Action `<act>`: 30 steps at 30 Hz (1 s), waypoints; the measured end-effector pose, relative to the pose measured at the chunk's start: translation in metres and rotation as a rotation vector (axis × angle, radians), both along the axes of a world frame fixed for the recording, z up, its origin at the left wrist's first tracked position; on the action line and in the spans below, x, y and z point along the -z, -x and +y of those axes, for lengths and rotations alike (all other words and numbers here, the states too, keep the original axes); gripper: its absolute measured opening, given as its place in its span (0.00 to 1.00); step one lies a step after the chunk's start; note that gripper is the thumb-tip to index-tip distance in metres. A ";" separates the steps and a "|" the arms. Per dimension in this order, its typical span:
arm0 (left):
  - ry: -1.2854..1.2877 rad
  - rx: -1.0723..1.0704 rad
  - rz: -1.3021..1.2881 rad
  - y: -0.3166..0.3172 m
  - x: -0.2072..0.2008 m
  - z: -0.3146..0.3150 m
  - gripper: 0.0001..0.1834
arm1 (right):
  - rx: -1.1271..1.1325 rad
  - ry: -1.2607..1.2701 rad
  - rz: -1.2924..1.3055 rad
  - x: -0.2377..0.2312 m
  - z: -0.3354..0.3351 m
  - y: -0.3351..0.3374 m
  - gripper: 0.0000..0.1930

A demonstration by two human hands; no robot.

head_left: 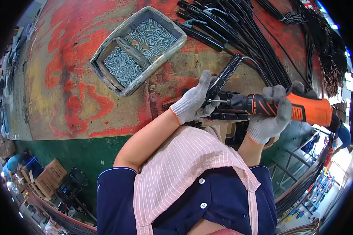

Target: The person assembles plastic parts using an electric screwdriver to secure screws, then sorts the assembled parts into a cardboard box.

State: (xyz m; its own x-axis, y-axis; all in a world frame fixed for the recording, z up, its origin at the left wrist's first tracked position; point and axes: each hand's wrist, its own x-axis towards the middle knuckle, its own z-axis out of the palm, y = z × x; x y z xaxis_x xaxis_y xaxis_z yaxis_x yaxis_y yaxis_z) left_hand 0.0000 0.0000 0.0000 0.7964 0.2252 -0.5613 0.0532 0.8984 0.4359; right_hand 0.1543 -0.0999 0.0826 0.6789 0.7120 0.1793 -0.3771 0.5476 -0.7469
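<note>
My left hand (196, 98), in a grey-white knit glove, is closed around a long black plastic handle-like part (225, 74), held slanting up to the right. My right hand (272, 113), gloved likewise, grips an orange and black cordless screwdriver (310, 109) lying nearly level. Its thin bit points left and meets the part beside my left fingers; whether a screw sits at the tip is too small to tell. Beneath my hands, several more black parts (227, 116) lie at the table's near edge, partly hidden.
A worn two-section tray (102, 83) of small silver screws stands left of centre on the red, scuffed table (82, 113). Black cables and similar black parts (211, 29) are heaped at the far right. Cardboard boxes (51, 176) and other people appear beyond the table.
</note>
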 end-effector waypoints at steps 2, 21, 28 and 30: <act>0.014 -0.010 0.075 -0.003 -0.004 0.000 0.41 | 0.067 0.062 -0.072 -0.010 -0.001 0.015 0.44; 0.121 -0.062 -0.065 0.001 -0.002 -0.006 0.48 | 0.145 0.160 -0.385 -0.034 0.022 0.068 0.30; 0.150 -0.057 -0.038 0.002 0.004 -0.011 0.51 | 0.165 0.238 -0.344 -0.036 0.032 0.062 0.38; 0.172 -0.029 0.026 -0.001 0.003 -0.010 0.48 | 0.293 0.254 -0.499 -0.044 0.051 0.069 0.48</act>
